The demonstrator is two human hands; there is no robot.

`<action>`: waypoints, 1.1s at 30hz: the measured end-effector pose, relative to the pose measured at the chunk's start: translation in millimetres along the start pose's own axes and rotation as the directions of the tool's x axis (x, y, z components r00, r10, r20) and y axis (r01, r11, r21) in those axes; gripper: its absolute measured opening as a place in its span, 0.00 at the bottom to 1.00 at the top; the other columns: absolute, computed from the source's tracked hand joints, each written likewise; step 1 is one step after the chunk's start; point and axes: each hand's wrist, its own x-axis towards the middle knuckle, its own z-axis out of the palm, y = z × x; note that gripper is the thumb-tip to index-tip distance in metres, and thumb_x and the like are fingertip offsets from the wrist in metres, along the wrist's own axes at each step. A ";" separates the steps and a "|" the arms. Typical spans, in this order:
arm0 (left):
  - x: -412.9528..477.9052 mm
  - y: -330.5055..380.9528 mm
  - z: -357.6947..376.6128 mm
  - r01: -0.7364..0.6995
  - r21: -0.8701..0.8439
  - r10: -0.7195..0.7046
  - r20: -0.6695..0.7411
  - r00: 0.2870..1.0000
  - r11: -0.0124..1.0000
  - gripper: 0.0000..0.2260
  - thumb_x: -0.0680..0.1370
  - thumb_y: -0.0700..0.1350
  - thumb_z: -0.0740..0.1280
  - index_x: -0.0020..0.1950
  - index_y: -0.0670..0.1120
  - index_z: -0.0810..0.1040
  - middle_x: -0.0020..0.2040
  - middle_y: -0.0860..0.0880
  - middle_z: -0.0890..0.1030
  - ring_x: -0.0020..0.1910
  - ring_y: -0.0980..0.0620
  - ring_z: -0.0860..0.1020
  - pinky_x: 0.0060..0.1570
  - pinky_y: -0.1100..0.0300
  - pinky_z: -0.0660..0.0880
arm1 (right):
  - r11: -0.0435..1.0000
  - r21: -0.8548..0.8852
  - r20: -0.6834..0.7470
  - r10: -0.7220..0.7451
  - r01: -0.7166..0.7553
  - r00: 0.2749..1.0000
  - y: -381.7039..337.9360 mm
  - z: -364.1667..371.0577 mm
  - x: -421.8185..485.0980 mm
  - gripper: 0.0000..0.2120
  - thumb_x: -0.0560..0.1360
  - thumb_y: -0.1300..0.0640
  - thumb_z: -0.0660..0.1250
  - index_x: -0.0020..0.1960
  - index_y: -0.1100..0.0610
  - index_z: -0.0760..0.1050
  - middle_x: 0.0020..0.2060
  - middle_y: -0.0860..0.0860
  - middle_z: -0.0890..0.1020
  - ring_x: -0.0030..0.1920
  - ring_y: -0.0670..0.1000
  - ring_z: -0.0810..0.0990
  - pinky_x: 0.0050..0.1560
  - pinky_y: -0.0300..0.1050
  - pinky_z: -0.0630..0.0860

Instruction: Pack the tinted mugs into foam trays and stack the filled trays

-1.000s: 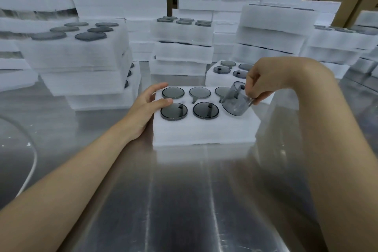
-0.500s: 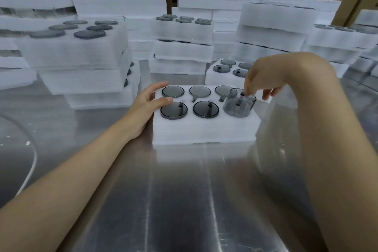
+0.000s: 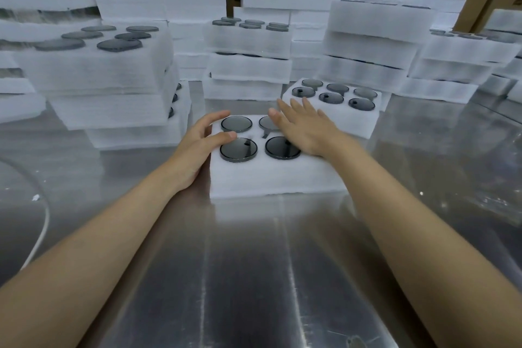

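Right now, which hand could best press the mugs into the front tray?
Probably the right hand: it lies flat over the mugs on the front tray's right side. The left hand grips the tray's left edge.

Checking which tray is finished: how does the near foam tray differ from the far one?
The left hand holds the near tray's edge; the far tray is untouched. The right hand hides the near tray's right pockets; the far tray shows six mugs. Both are white foam.
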 end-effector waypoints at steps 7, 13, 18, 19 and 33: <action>-4.4 5.6 -0.5 0.004 0.031 -0.006 0.080 0.997 1.000 0.27 0.66 0.49 0.71 0.65 0.62 0.73 0.70 0.53 0.70 0.73 0.50 0.65 0.74 0.49 0.61 | 0.749 0.663 -0.130 0.090 0.019 0.987 3.8 -23.2 -15.1 0.19 0.80 0.39 0.48 0.63 0.42 0.72 0.60 0.40 0.71 0.66 0.44 0.66 0.65 0.43 0.59; -8.5 7.4 -0.8 0.005 0.123 -0.023 0.141 0.990 0.992 0.37 0.65 0.45 0.66 0.73 0.63 0.62 0.77 0.51 0.60 0.76 0.47 0.60 0.75 0.45 0.57 | 0.638 0.763 -0.152 0.337 -0.106 0.929 48.5 -18.0 -34.4 0.03 0.75 0.53 0.63 0.46 0.51 0.75 0.43 0.47 0.77 0.45 0.51 0.74 0.45 0.44 0.69; -6.9 2.6 5.9 -0.044 0.016 0.045 -0.097 0.994 0.999 0.36 0.68 0.39 0.70 0.74 0.57 0.64 0.74 0.53 0.64 0.72 0.61 0.62 0.70 0.58 0.65 | 0.327 0.938 0.002 0.337 -0.118 0.942 54.4 4.3 -39.2 0.09 0.68 0.56 0.63 0.31 0.50 0.78 0.31 0.47 0.81 0.33 0.52 0.79 0.39 0.44 0.73; -4.7 0.6 7.3 -0.065 -0.031 0.060 -0.153 0.986 0.997 0.35 0.71 0.36 0.71 0.74 0.54 0.65 0.73 0.52 0.67 0.70 0.60 0.66 0.66 0.61 0.67 | 0.307 0.949 -0.036 0.334 -0.073 0.942 57.2 5.9 -37.0 0.10 0.72 0.59 0.63 0.37 0.50 0.81 0.35 0.46 0.84 0.37 0.50 0.83 0.42 0.44 0.77; 9.8 -3.5 6.1 -0.081 -0.115 0.047 -0.271 0.961 0.990 0.26 0.74 0.49 0.73 0.70 0.52 0.69 0.59 0.59 0.80 0.57 0.62 0.79 0.61 0.60 0.75 | 0.294 0.956 -0.084 0.258 0.004 0.963 53.8 12.9 -22.8 0.20 0.80 0.59 0.60 0.71 0.49 0.70 0.65 0.47 0.76 0.61 0.44 0.77 0.61 0.39 0.74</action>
